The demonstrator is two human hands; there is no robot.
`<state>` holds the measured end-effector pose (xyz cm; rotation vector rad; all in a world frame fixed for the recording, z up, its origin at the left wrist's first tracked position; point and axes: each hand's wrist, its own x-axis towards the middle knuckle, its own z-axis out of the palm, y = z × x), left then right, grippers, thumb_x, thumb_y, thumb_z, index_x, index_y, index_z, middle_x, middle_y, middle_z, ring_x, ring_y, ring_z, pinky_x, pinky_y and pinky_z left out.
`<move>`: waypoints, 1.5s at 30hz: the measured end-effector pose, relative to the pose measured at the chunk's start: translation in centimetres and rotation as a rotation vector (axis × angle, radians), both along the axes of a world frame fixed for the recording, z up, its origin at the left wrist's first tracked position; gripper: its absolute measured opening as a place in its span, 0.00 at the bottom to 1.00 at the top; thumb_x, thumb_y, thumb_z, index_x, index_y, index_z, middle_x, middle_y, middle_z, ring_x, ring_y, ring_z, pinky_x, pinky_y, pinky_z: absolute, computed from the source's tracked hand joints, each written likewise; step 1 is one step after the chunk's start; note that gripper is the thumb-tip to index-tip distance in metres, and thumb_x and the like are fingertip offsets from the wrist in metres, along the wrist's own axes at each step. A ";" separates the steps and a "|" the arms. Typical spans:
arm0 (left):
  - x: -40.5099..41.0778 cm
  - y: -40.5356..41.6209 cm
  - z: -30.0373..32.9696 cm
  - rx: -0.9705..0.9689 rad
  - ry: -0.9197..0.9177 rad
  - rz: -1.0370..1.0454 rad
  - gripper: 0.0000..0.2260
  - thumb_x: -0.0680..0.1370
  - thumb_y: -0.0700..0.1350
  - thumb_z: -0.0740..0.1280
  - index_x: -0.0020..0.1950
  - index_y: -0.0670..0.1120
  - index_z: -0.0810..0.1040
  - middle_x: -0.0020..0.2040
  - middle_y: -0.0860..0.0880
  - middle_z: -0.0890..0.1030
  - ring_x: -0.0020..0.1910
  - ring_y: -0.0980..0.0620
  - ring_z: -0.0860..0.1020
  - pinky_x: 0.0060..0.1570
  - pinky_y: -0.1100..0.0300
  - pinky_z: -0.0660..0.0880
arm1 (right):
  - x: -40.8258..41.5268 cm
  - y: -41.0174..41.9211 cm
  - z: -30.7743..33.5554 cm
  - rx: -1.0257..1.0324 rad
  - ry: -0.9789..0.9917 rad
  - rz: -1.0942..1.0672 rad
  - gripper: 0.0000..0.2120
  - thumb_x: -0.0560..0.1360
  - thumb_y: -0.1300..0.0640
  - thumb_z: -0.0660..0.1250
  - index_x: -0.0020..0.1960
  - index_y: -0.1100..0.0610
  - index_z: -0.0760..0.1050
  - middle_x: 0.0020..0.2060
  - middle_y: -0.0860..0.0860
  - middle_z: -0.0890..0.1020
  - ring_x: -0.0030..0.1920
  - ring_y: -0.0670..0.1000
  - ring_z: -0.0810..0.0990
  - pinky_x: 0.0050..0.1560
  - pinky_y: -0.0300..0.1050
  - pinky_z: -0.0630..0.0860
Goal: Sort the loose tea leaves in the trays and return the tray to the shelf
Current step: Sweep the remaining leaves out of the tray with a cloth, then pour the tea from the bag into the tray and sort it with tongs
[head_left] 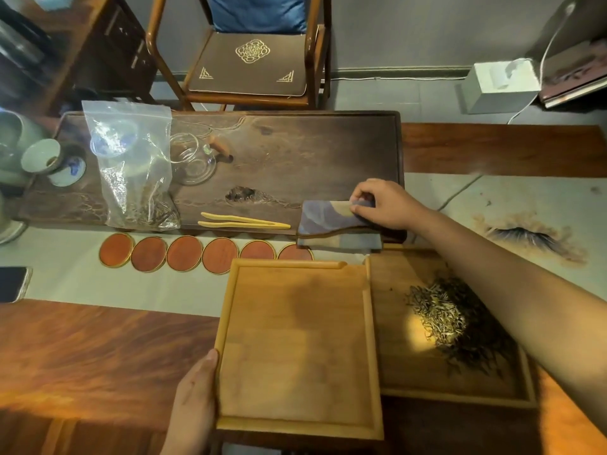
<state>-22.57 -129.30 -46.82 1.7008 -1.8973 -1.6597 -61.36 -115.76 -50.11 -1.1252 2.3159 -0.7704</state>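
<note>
An empty bamboo tray lies in front of me, overlapping the left edge of a second bamboo tray. That second tray carries a heap of loose tea leaves, pale and dark mixed. My left hand grips the empty tray's left rim, thumb on top. Across the second tray my right hand reaches to a folded blue-grey cloth on the corner of the dark tea board and pinches its upper edge. Bamboo tweezers lie on the board left of the cloth.
The dark wooden tea board holds a plastic bag with tea, a glass pitcher and cups at its left. A row of round red coasters lies before it. A phone sits at the left; a chair stands behind.
</note>
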 end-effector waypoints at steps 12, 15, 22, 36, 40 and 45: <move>0.1 0.2 1.3 -0.001 0.068 0.018 0.15 0.83 0.46 0.57 0.43 0.51 0.80 0.40 0.57 0.80 0.37 0.65 0.77 0.33 0.74 0.67 | 11.3 5.4 2.4 -0.105 -0.009 -0.458 0.08 0.79 0.50 0.60 0.54 0.50 0.75 0.46 0.45 0.74 0.43 0.40 0.74 0.38 0.28 0.66; 0.2 0.4 1.7 -0.043 0.095 -0.003 0.17 0.84 0.46 0.55 0.42 0.49 0.80 0.39 0.54 0.80 0.35 0.65 0.78 0.33 0.74 0.70 | 17.8 7.7 3.0 -0.128 -0.250 -0.503 0.08 0.78 0.46 0.60 0.51 0.48 0.75 0.43 0.43 0.79 0.44 0.37 0.77 0.39 0.27 0.69; 0.5 -2.2 1.7 -0.059 0.193 -0.075 0.17 0.84 0.44 0.56 0.40 0.47 0.79 0.38 0.52 0.80 0.36 0.63 0.77 0.31 0.77 0.68 | 23.9 5.3 4.3 -0.152 -0.222 -0.598 0.05 0.79 0.51 0.61 0.46 0.49 0.74 0.40 0.46 0.77 0.40 0.38 0.75 0.36 0.29 0.68; 10.3 -14.1 -3.4 -0.108 0.021 -0.614 0.14 0.81 0.47 0.64 0.37 0.47 0.83 0.37 0.48 0.83 0.38 0.57 0.78 0.37 0.63 0.70 | 34.9 -2.4 1.0 -0.032 -0.135 -0.660 0.11 0.81 0.55 0.58 0.57 0.55 0.77 0.48 0.51 0.77 0.47 0.38 0.71 0.45 0.20 0.63; 11.8 -14.3 -5.1 -0.249 -0.071 -0.669 0.15 0.77 0.52 0.66 0.33 0.48 0.79 0.33 0.50 0.79 0.35 0.54 0.76 0.35 0.57 0.68 | 36.1 -3.0 -0.1 0.041 -0.109 -0.647 0.12 0.81 0.56 0.58 0.58 0.57 0.77 0.50 0.52 0.75 0.44 0.35 0.68 0.45 0.17 0.60; 11.2 -13.8 -5.4 -0.262 -0.105 -0.539 0.11 0.75 0.50 0.70 0.33 0.55 0.78 0.34 0.56 0.78 0.37 0.59 0.75 0.35 0.63 0.68 | 36.3 -3.3 -1.3 0.095 -0.093 -0.702 0.12 0.81 0.56 0.58 0.59 0.59 0.76 0.49 0.50 0.74 0.45 0.41 0.69 0.43 0.21 0.63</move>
